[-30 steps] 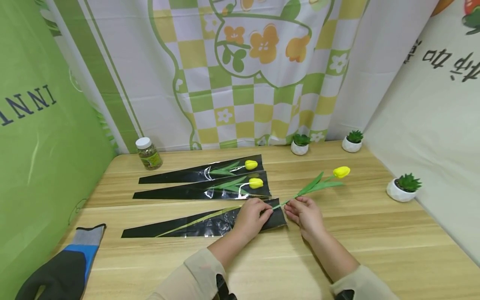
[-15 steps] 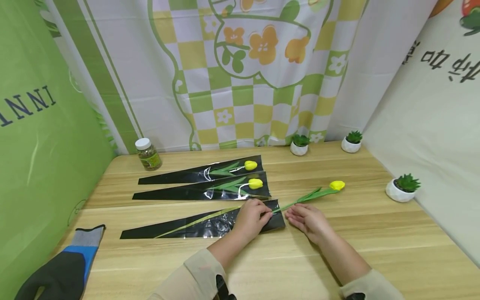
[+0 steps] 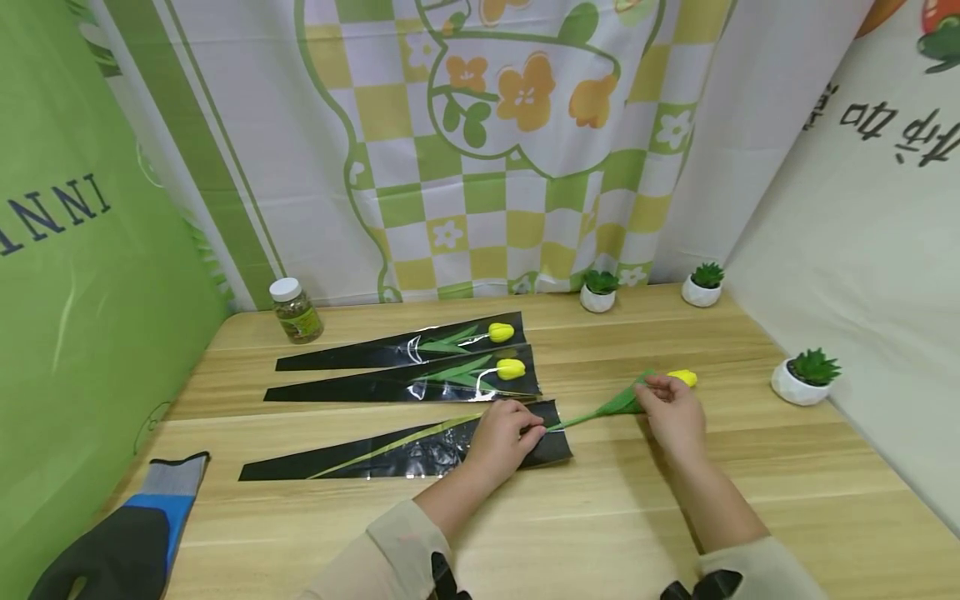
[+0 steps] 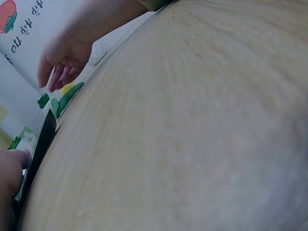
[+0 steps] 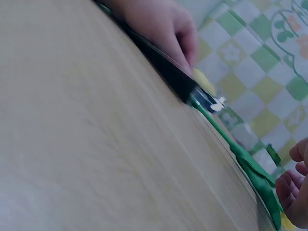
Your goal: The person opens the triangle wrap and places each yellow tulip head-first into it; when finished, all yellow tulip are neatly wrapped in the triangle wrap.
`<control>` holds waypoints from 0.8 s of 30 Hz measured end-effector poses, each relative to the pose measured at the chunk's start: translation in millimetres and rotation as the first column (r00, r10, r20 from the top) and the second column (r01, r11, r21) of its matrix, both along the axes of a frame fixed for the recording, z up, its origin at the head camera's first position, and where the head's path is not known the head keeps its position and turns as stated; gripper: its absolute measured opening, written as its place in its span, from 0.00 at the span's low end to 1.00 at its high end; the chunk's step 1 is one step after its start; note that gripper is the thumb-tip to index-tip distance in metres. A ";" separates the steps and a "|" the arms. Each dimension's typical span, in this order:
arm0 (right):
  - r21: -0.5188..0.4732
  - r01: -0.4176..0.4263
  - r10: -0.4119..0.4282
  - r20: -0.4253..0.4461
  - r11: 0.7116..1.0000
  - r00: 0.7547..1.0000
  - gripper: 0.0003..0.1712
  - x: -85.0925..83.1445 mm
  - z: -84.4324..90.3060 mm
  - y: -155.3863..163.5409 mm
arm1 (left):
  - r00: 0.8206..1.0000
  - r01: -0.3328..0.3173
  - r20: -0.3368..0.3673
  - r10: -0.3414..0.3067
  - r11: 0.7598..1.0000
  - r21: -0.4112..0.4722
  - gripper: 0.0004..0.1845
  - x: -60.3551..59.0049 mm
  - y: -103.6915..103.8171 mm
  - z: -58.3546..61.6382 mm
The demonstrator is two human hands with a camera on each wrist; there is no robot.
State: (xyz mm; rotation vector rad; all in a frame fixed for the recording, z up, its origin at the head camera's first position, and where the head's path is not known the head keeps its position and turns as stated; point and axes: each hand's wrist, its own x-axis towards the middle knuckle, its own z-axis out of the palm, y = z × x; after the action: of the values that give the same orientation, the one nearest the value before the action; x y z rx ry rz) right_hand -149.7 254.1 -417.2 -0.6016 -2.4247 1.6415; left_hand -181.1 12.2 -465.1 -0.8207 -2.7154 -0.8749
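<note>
My left hand pinches the mouth of a black flower sleeve with a clear front and a gold stripe. The stem of a yellow artificial tulip enters this mouth; its green leaves and bloom lie outside to the right. Over the leaves is my right hand, fingers loosely bent and partly covering the yellow bloom. In the right wrist view, the tulip's stem runs out from the sleeve, and the right hand's fingers are beside the leaves.
Two black sleeves, each with a yellow tulip inside, lie farther back. A white-capped jar stands at back left. Three small potted succulents line the back and right. A grey-and-blue work glove lies at front left.
My right hand has left the tulip's stem and moved right to its leaves and bloom. The tulip has come down lower toward the table. The left hand stays at the sleeve's mouth.
</note>
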 end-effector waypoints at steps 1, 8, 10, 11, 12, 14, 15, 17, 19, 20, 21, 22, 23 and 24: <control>0.056 0.029 -0.028 -0.006 0.998 1.000 0.25 -0.9 -1.2 5.1 | 1.000 -0.001 0.002 0.001 1.000 0.002 0.10 0.2 -0.1 0.2; 0.235 0.029 -0.043 0.056 0.971 0.998 0.30 -4.2 -12.0 28.9 | 1.000 -0.002 0.012 0.002 1.000 0.015 0.10 1.8 -1.1 1.5; 0.254 0.003 -0.024 0.080 0.967 0.997 0.32 -5.2 -13.6 31.3 | 1.000 -0.003 0.009 0.003 1.000 0.017 0.10 1.8 -1.4 1.6; 0.263 -0.010 -0.014 0.089 0.965 0.996 0.33 -5.7 -14.1 32.0 | 1.000 -0.004 0.007 0.003 1.000 0.018 0.10 1.8 -1.4 1.7; 0.269 -0.019 -0.008 0.099 0.963 0.995 0.34 -6.1 -14.5 32.3 | 1.000 -0.004 0.005 0.004 1.000 0.018 0.10 1.8 -1.5 1.8; 0.289 -0.033 -0.001 0.117 0.957 0.993 0.34 -6.8 -14.7 32.2 | 1.000 -0.005 0.004 0.005 1.000 0.015 0.10 1.8 -1.7 1.7; 0.296 -0.034 -0.003 0.124 0.955 0.992 0.34 -7.1 -14.9 31.8 | 1.000 -0.006 0.004 0.006 1.000 0.014 0.10 1.8 -1.6 1.3; 0.319 -0.036 -0.010 0.142 0.947 0.990 0.33 -7.6 -14.5 30.9 | 1.000 -0.006 0.008 0.006 1.000 0.009 0.10 1.7 -1.5 0.8; 0.353 -0.041 -0.018 0.163 0.935 0.987 0.33 -8.3 -14.2 30.1 | 1.000 -0.008 0.013 0.008 1.000 0.005 0.10 1.6 -1.3 0.0; 0.371 -0.044 -0.022 0.173 0.927 0.985 0.33 -9.0 -14.2 29.8 | 1.000 -0.009 0.016 0.009 1.000 0.003 0.10 1.5 -1.2 -0.4; 0.387 -0.048 -0.026 0.183 0.921 0.983 0.33 -9.7 -14.2 29.5 | 1.000 -0.010 0.021 0.010 1.000 0.001 0.10 1.5 -1.0 -0.5; 0.404 -0.050 -0.032 0.194 0.914 0.981 0.33 -10.4 -14.1 29.0 | 1.000 -0.011 0.025 0.011 1.000 0.000 0.11 1.5 -0.9 -0.5; 0.418 -0.051 -0.039 0.205 0.907 0.978 0.34 -11.0 -14.4 28.5 | 1.000 -0.012 0.029 0.012 1.000 -0.002 0.11 1.6 -0.8 -0.6; 0.427 -0.053 -0.043 0.214 0.903 0.976 0.34 -11.8 -14.6 28.2 | 0.999 -0.011 0.030 0.011 1.000 -0.003 0.11 1.6 -0.8 -0.7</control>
State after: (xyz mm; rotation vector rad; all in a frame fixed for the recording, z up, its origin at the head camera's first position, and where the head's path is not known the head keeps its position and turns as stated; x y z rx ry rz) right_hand -161.5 282.4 -431.8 -0.7278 -2.8200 1.0206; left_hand -179.5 11.4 -465.7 -0.7980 -2.7449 -0.8888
